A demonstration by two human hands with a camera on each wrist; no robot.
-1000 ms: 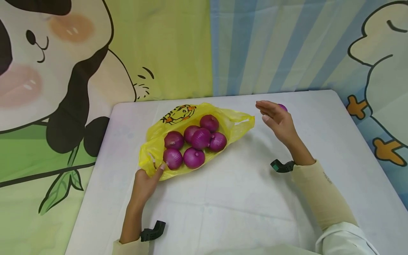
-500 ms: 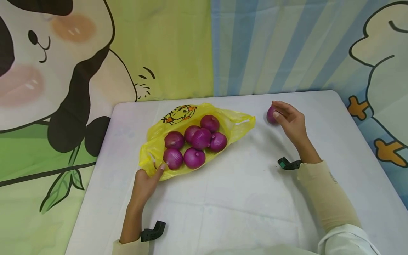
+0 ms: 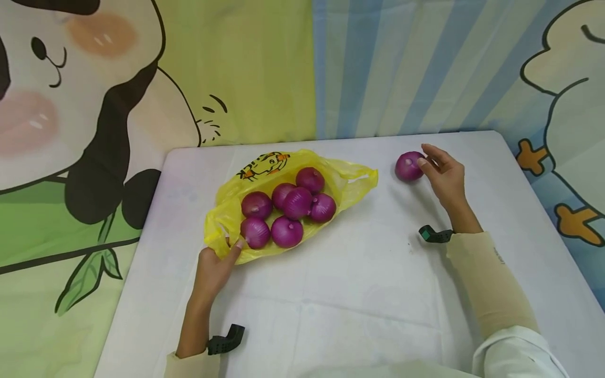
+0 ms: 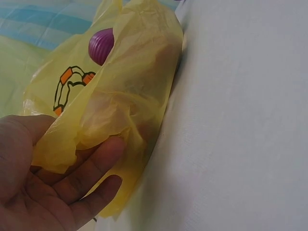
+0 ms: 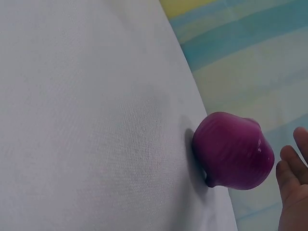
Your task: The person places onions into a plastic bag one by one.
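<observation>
A yellow plastic bag [image 3: 359, 181] lies spread at its mouth in the head view, left of the table's middle. Several purple onions [image 3: 287, 232] sit inside it. My left hand [image 3: 215, 273] pinches the bag's near left edge, thumb on top; the left wrist view shows fingers [image 4: 91, 175] beneath the thin film. Toward the back right of the table stands a single purple onion [image 3: 408, 166]. My right hand [image 3: 444, 178] is just to its right, fingers loosely bent. In the right wrist view, a small gap separates that onion [image 5: 233, 151] from the fingers [image 5: 288, 178].
A white cloth covers the table [image 3: 340, 294]. Its back edge meets a printed curtain [image 3: 264, 73] with a panda and stripes. Each wrist carries a black camera mount, one of them the right mount [image 3: 435, 234].
My right hand has shifted right, and the lone onion, mostly hidden behind it a second ago, now shows beside it. My left hand keeps its hold on the bag.
</observation>
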